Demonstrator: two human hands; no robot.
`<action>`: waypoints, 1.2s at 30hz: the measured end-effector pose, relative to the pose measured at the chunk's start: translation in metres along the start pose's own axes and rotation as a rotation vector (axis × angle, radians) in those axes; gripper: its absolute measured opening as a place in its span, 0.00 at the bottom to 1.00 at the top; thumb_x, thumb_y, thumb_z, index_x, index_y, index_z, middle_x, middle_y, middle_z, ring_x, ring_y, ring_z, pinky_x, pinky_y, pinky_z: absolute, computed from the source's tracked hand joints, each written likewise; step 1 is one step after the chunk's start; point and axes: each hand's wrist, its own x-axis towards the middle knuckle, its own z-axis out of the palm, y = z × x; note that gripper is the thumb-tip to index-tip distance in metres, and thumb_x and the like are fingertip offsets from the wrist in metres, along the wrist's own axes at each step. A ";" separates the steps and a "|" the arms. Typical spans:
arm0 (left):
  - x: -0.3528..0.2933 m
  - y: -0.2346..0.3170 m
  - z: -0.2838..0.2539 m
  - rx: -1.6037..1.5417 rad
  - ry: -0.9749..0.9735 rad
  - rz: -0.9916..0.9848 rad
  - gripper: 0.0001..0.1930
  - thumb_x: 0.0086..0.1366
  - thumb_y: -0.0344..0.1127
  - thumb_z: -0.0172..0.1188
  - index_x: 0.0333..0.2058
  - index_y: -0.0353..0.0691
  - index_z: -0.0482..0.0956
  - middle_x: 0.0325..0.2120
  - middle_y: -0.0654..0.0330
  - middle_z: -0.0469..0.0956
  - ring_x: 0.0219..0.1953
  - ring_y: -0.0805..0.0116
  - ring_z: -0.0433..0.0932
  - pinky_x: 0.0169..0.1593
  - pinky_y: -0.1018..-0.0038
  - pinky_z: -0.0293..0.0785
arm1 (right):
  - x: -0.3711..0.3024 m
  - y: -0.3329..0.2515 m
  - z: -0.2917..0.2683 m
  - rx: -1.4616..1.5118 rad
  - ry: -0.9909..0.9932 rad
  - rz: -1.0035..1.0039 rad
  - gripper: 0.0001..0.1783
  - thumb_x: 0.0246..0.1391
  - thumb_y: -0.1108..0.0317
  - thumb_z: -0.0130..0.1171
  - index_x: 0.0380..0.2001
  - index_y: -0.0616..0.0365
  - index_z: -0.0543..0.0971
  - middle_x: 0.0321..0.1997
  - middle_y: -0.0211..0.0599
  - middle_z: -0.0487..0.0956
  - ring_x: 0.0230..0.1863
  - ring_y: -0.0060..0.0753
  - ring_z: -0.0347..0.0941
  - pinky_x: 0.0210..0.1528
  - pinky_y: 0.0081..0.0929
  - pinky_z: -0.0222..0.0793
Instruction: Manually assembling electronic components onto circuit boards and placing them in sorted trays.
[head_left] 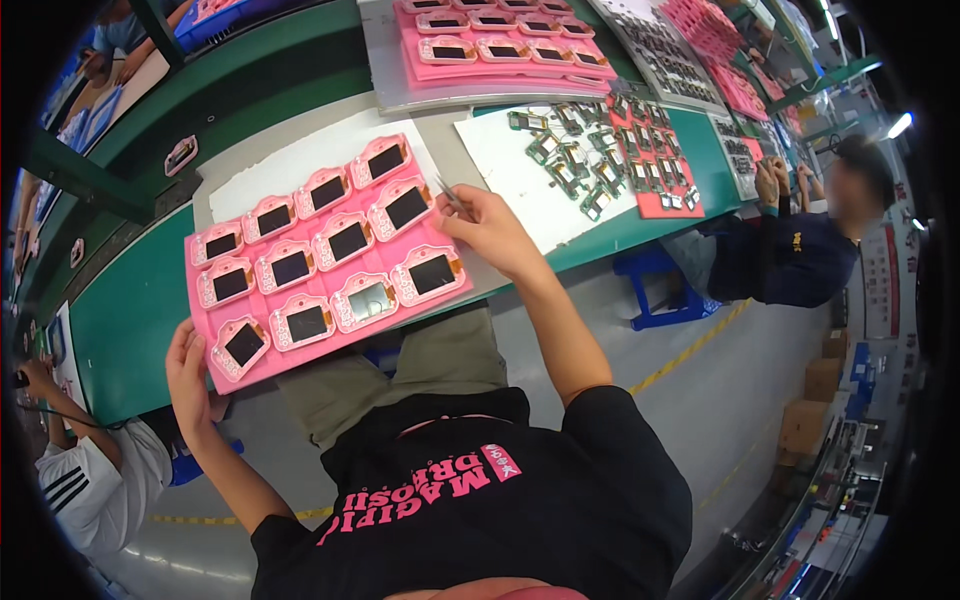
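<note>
In the head view, a pink sheet of framed screens is seen at the green bench's near edge, its left side gripped by the left hand, tweezers being held (fingers closed) in the right hand.

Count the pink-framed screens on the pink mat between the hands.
12 screens on the mat: four in the far row, four in the middle, four in the near. None looks hidden.

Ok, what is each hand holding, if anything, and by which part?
The right hand holds tweezers behind their slim, exposed tips; the left hand grips the pink tray by its left edge, near the lower corner.
</note>
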 end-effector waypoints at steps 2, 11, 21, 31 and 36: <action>0.003 -0.002 0.003 0.108 0.043 -0.040 0.18 0.78 0.31 0.56 0.62 0.32 0.78 0.48 0.58 0.84 0.42 0.77 0.78 0.46 0.84 0.74 | -0.002 0.010 -0.004 -0.063 -0.001 0.028 0.13 0.61 0.70 0.66 0.47 0.65 0.84 0.35 0.31 0.81 0.33 0.22 0.72 0.37 0.21 0.70; -0.014 -0.023 0.004 0.205 0.337 0.066 0.15 0.79 0.32 0.56 0.59 0.34 0.81 0.39 0.60 0.83 0.32 0.78 0.75 0.33 0.83 0.72 | -0.074 0.041 -0.145 -0.764 0.802 -0.018 0.31 0.54 0.62 0.78 0.60 0.61 0.82 0.43 0.39 0.83 0.37 0.33 0.76 0.41 0.32 0.75; -0.077 0.000 0.106 0.046 0.135 0.345 0.08 0.74 0.23 0.55 0.45 0.32 0.83 0.26 0.58 0.81 0.23 0.75 0.71 0.29 0.81 0.70 | -0.079 0.021 -0.162 -0.678 0.700 0.138 0.31 0.53 0.67 0.79 0.60 0.59 0.83 0.30 0.26 0.74 0.29 0.22 0.65 0.33 0.21 0.64; -0.078 0.018 0.228 -0.276 -0.700 -0.199 0.19 0.77 0.30 0.55 0.63 0.31 0.77 0.43 0.53 0.85 0.36 0.70 0.79 0.42 0.77 0.76 | -0.127 -0.012 -0.041 -0.121 0.492 -0.089 0.40 0.43 0.80 0.79 0.64 0.53 0.81 0.31 0.15 0.68 0.26 0.10 0.54 0.29 0.11 0.47; -0.070 -0.013 0.268 -0.454 -0.515 -0.242 0.20 0.82 0.38 0.52 0.64 0.31 0.76 0.46 0.52 0.85 0.40 0.68 0.80 0.48 0.74 0.78 | -0.149 -0.014 0.051 -0.294 0.165 -0.181 0.43 0.40 0.75 0.83 0.65 0.53 0.81 0.33 0.19 0.73 0.28 0.13 0.59 0.29 0.13 0.51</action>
